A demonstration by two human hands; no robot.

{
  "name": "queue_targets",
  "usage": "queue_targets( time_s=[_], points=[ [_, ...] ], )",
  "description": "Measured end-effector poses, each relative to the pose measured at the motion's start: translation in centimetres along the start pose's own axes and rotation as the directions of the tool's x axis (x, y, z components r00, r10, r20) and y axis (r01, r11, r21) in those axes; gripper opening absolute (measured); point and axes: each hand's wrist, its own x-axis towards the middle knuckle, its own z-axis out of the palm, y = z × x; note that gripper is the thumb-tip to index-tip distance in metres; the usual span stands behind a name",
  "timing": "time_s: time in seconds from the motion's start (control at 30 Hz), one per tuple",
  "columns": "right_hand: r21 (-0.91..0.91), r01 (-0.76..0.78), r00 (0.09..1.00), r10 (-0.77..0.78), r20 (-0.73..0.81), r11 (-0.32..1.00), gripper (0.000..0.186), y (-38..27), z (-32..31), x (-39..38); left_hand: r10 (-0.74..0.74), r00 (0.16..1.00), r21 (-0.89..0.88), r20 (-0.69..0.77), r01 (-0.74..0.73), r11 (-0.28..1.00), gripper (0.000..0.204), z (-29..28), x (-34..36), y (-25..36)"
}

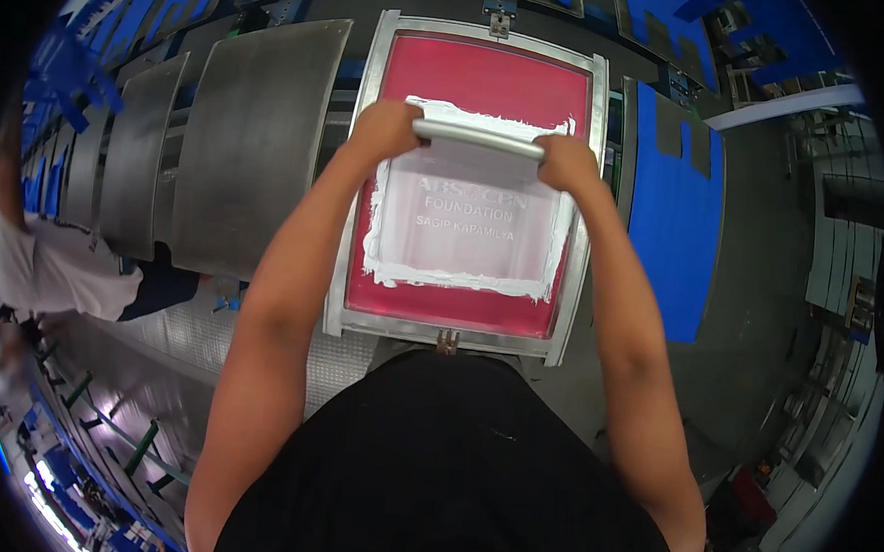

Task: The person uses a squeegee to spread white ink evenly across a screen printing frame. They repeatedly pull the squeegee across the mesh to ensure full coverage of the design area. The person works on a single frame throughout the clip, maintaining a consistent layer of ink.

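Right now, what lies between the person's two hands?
In the head view, a silver bar spans from the left hand to the right hand, each gripping one end.

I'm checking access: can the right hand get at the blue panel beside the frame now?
Probably not while the right hand holds the silver bar, though the way to the blue panel looks free.

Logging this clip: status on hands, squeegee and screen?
Left hand, right hand gripping squeegee, opposite ends. Squeegee crosswise over upper half of printing screen. White ink on it. No obstruction visible.
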Motion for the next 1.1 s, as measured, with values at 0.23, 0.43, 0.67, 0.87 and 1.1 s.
queue_targets(
  time_s=[0.23, 0.43, 0.67, 0.87, 1.1],
  points=[
    [0.052, 0.045, 0.998, -0.048, 0.043, 0.998, 0.058, 1.0, -8.0, 1.9, -0.043, 0.797, -0.147, -0.603, -0.059, 0.987, 0.048, -3.9, -4.7, 2.5],
    [0.065, 0.138, 0.978, -0.147, 0.149, 0.988, 0.056, 1.4, -6.0, 6.1, -0.005, 0.706, -0.385, 0.708, 0.393, 0.835, 0.05, 5.3, -25.5, 8.1],
    [0.067, 0.268, 0.963, -0.268, -0.015, 0.961, 0.057, 0.0, -4.4, 6.5, -0.019, 0.706, -0.706, 0.708, 0.709, -0.001, 0.044, 15.7, -32.7, 12.5],
    [0.035, 0.181, 0.98, -0.177, -0.085, 0.983, 0.055, -3.0, -2.3, 6.6, 0.082, 0.8, -0.797, 0.594, 0.572, 0.192, 0.042, 13.7, -32.3, 11.9],
    [-0.016, 0.069, 0.992, -0.067, 0.104, 0.998, 0.054, -8.9, -1.3, -8.1, 0.123, 0.765, -0.774, 0.632, 0.616, 0.147, 0.043, 11.8, -31.8, 12.4]
  ],
)
